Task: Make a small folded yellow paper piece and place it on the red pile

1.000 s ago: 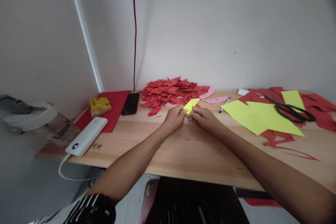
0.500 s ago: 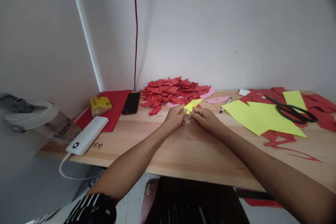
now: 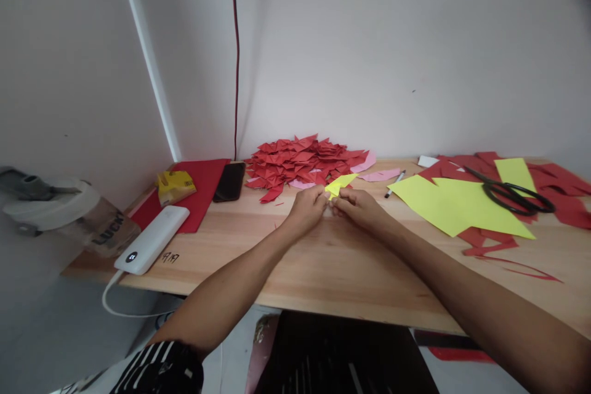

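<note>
A small folded piece of yellow paper (image 3: pixel 340 183) is held between my two hands above the middle of the wooden table (image 3: pixel 295 271). My left hand (image 3: pixel 308 206) pinches its left side with thumb and fingers. On the other side, my right hand (image 3: pixel 357 206) grips the paper's near right edge, fingers curled in. The paper's pointed end sticks out up and to the right; its lower part is partly hidden by my fingertips. Just behind lies a heap of folded red paper pieces (image 3: pixel 300 163), with pink paper scraps (image 3: pixel 379 175) beside it.
To the right lie a yellow sheet (image 3: pixel 462 206), black scissors (image 3: pixel 517 197), red offcuts (image 3: pixel 567 203) and a pen (image 3: pixel 394 184). On the left are a phone (image 3: pixel 229 182), red sheets (image 3: pixel 207 197), a yellow packet (image 3: pixel 176 186), a cabled power bank (image 3: pixel 152 240) and a LUCKY-marked cup (image 3: pixel 108 228).
The view has shifted very slightly. My right fingers have moved a little on the yellow paper, which stays between both hands.
</note>
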`<state>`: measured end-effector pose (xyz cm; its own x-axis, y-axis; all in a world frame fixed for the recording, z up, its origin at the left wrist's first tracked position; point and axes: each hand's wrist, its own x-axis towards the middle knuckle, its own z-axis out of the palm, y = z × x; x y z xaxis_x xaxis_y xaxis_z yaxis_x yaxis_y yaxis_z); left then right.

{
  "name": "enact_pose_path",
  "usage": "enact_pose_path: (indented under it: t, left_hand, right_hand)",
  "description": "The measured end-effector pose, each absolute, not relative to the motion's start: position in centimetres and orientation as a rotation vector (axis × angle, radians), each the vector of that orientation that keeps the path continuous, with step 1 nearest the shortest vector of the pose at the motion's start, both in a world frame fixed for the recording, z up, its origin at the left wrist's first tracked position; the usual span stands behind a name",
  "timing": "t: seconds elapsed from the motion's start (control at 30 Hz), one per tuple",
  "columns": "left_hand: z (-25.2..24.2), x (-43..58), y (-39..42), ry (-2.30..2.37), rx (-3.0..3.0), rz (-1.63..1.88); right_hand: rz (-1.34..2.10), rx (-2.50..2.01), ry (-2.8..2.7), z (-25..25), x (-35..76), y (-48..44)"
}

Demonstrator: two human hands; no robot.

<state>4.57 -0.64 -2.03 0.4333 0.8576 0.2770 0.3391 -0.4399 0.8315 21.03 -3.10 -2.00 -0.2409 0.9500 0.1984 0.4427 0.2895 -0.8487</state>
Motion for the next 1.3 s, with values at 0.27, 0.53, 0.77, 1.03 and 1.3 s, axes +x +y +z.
enact_pose_path:
  t: [0.27,0.53,0.77,1.03,1.3]
  left_hand:
    - [-1.75,4.47,-0.80,0.930,1.886,0.828]
    - [-1.45,4.38,-0.82,0.918,1.967,0.776]
    - [-2.08,4.43,-0.48,0.883,1.841,0.805]
    - [-1.69,4.36,-0.75,0.933,1.833,0.777]
    - [-1.95,4.81,-0.83,0.903,1.705,0.827]
  right_hand:
    - [0.955,-1.248,-1.761,-2.44,21.31,-2.71]
    - [0.965,-1.232,-1.767,-2.74,21.52,-2.67]
    - [1.015,-1.258,-1.736,-2.31,21.43,-2.73]
    - [0.856,-1.241,-1.874,-1.95,21.41,-3.21]
    - [0.919,-1.242,-1.833,-1.91,21.26,-3.06]
